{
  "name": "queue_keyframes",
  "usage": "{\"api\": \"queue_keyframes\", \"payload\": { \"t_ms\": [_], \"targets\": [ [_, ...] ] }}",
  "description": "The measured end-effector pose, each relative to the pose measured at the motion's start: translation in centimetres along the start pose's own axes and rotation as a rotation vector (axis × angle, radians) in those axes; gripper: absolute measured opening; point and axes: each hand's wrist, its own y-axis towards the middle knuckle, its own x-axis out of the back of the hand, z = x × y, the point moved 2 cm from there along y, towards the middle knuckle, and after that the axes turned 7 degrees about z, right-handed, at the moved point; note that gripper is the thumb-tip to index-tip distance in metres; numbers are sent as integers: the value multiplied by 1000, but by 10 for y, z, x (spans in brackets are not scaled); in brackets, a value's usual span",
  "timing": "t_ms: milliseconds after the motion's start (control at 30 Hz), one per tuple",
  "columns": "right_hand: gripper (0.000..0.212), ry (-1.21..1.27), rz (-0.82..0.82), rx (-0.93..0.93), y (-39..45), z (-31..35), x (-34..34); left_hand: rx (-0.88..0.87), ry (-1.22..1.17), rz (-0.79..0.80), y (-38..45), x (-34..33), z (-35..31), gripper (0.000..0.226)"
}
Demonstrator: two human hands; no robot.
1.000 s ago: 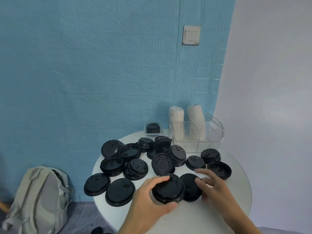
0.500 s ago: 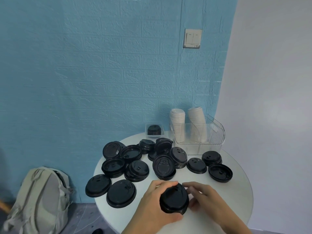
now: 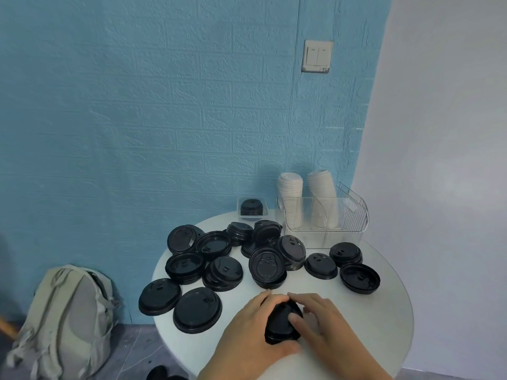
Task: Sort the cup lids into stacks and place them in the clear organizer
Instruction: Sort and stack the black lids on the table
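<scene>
right hand [image 3: 318,322] now covering lid stack [image 3: 282,325]; left hand [image 3: 252,333] still gripping.

On the round white table [image 3: 384,319], both hands close around a small stack of black lids [image 3: 282,323] at the table's near edge: the left hand [image 3: 252,333] wraps its left side and underside, and the right hand [image 3: 323,322] lies over its top and right side. Loose black lids [image 3: 267,266] lie scattered across the middle and left of the table, some overlapping. At the table's far right stands the clear organizer [image 3: 354,215], holding two stacks of white lids [image 3: 290,198]. A small clear tray [image 3: 252,208] with black lids sits at the far edge, left of the organizer. A grey backpack [image 3: 65,322] rests on the floor left of the table.
</scene>
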Motion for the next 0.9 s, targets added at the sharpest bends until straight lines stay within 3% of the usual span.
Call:
{"api": "queue_keyframes", "payload": {
  "t_ms": [33, 133, 233, 367, 500, 733, 900],
  "targets": [
    [73, -13, 17, -1, 0, 2, 3, -3, 7, -1, 0, 0, 1, 82],
    [30, 19, -73, -9, 14, 9, 22, -17, 15, 4, 1, 0, 1, 80],
    [45, 5, -220, 33, 50, 12, 41, -22, 21, 10, 1, 0, 2, 78],
    [72, -130, -106, -60, 105, 2, 53, -18, 9, 32, 2, 0, 6, 81],
    [75, -90, 33, -102, 127, -7, 55, -31, 7, 32, 5, 2, 6, 81],
    [64, -62, 62, -82, 127, -15, 57, -18, 12, 43, 5, 2, 5, 79],
    [69, -119, 103, -44, 124, -18, 63, -12, 4, 41, 5, 2, 4, 80]
  ]
}}
